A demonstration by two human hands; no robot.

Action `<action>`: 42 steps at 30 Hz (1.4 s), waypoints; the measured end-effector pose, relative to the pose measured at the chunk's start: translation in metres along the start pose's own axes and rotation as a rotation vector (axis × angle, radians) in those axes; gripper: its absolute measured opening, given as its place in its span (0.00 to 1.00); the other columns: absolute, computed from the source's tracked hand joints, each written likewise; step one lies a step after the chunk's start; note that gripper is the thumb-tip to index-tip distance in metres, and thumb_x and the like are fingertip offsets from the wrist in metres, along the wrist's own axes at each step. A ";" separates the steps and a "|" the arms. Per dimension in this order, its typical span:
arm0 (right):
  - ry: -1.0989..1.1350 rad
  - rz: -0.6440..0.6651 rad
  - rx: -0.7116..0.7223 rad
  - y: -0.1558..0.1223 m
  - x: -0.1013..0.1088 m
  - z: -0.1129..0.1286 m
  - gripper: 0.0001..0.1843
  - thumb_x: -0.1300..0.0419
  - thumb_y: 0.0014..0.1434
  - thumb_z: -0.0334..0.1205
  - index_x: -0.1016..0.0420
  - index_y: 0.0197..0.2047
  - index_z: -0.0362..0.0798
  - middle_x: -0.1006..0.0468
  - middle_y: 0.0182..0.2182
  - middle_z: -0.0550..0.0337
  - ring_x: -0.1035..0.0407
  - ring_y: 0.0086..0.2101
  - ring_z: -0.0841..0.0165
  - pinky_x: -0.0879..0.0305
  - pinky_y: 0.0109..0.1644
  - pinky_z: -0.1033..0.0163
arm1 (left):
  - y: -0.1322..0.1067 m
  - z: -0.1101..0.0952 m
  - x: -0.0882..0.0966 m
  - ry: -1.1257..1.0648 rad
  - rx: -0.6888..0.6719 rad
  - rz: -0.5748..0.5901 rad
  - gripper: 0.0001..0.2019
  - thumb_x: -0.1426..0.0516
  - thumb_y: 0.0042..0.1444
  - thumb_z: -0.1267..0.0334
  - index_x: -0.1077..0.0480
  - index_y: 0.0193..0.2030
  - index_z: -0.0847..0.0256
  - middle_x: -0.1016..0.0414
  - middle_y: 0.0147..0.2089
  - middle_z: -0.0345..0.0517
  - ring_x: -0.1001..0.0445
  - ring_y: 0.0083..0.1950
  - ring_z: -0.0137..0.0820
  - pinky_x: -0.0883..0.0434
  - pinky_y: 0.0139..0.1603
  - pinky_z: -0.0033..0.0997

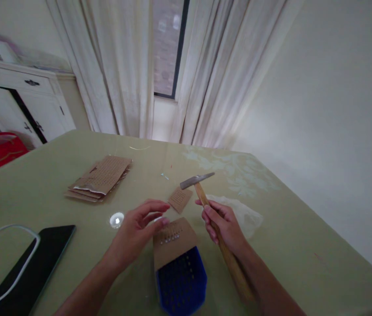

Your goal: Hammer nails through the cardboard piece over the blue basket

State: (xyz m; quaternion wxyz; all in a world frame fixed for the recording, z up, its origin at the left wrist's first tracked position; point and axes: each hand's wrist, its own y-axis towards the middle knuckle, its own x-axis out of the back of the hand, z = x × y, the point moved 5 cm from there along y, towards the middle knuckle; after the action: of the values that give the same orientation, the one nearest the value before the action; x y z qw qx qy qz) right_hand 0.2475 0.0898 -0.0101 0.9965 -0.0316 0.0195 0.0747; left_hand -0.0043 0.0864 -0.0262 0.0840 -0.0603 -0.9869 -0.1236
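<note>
My right hand [223, 224] is wrapped around the wooden handle of a hammer [196, 180], its metal head raised over the table. My left hand [140, 226] is open, fingers curved and apart from the thumb, at the upper left edge of a piece of perforated cardboard [174, 245]. Whether the thumb touches the cardboard I cannot tell. Several small shiny pieces stand in rows of its holes. This cardboard lies over the far part of a blue tray with holes [182, 285]. A smaller perforated cardboard piece [180, 199] lies just beyond.
A stack of perforated cardboard sheets [102, 177] lies at the left back. A black flat device [37, 267] and a white cable [18, 281] are at left. Crumpled clear plastic [241, 215] sits beside my right hand. Tiny pieces [164, 176] lie farther back.
</note>
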 end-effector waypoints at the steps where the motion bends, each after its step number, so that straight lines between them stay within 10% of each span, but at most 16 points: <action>1: 0.052 -0.018 -0.017 0.006 0.001 -0.013 0.29 0.29 0.60 0.61 0.18 0.51 0.44 0.32 0.25 0.70 0.45 0.13 0.79 0.45 0.12 0.71 | 0.004 0.008 0.011 0.144 0.021 -0.046 0.13 0.38 0.66 0.51 0.18 0.47 0.56 0.15 0.51 0.50 0.15 0.50 0.40 0.17 0.54 0.42; 6: 0.131 -0.058 -0.106 0.007 0.009 -0.052 0.29 0.26 0.56 0.62 0.18 0.48 0.44 0.32 0.24 0.71 0.44 0.14 0.79 0.45 0.11 0.73 | 0.012 0.044 0.056 0.795 0.164 -0.170 0.16 0.44 0.64 0.51 0.19 0.42 0.59 0.16 0.43 0.55 0.18 0.44 0.49 0.24 0.52 0.52; 17: 0.166 0.124 -0.170 -0.013 -0.013 -0.051 0.33 0.25 0.56 0.60 0.22 0.56 0.45 0.32 0.19 0.74 0.44 0.14 0.78 0.43 0.13 0.74 | 0.009 0.058 0.054 0.948 0.170 -0.100 0.10 0.50 0.65 0.56 0.31 0.36 0.54 0.19 0.38 0.53 0.21 0.43 0.50 0.27 0.49 0.50; 23: 0.173 0.146 -0.138 -0.016 -0.017 -0.050 0.30 0.24 0.57 0.57 0.21 0.55 0.46 0.28 0.27 0.70 0.40 0.15 0.80 0.41 0.13 0.74 | 0.003 0.014 0.034 0.509 0.021 -0.241 0.16 0.43 0.69 0.48 0.24 0.52 0.56 0.16 0.46 0.48 0.19 0.47 0.42 0.24 0.49 0.40; 28: 0.177 0.155 -0.138 -0.016 -0.018 -0.053 0.30 0.24 0.58 0.55 0.21 0.55 0.46 0.27 0.28 0.70 0.40 0.14 0.81 0.41 0.13 0.75 | -0.017 -0.020 0.001 0.111 0.000 -0.115 0.08 0.36 0.66 0.55 0.19 0.39 0.56 0.14 0.37 0.43 0.16 0.39 0.35 0.20 0.41 0.29; 42: 0.165 0.162 -0.125 -0.018 -0.019 -0.051 0.27 0.25 0.61 0.53 0.22 0.56 0.46 0.28 0.27 0.71 0.40 0.15 0.81 0.40 0.14 0.76 | -0.021 -0.021 -0.018 0.217 -0.034 0.063 0.05 0.35 0.66 0.60 0.16 0.39 0.51 0.12 0.38 0.39 0.15 0.41 0.33 0.21 0.42 0.27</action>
State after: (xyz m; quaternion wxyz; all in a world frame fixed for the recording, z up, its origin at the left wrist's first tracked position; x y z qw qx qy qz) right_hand 0.2293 0.0656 -0.0589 0.9783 -0.0981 0.0993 0.1531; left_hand 0.0138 0.0593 -0.0144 0.1931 -0.0792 -0.9674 -0.1436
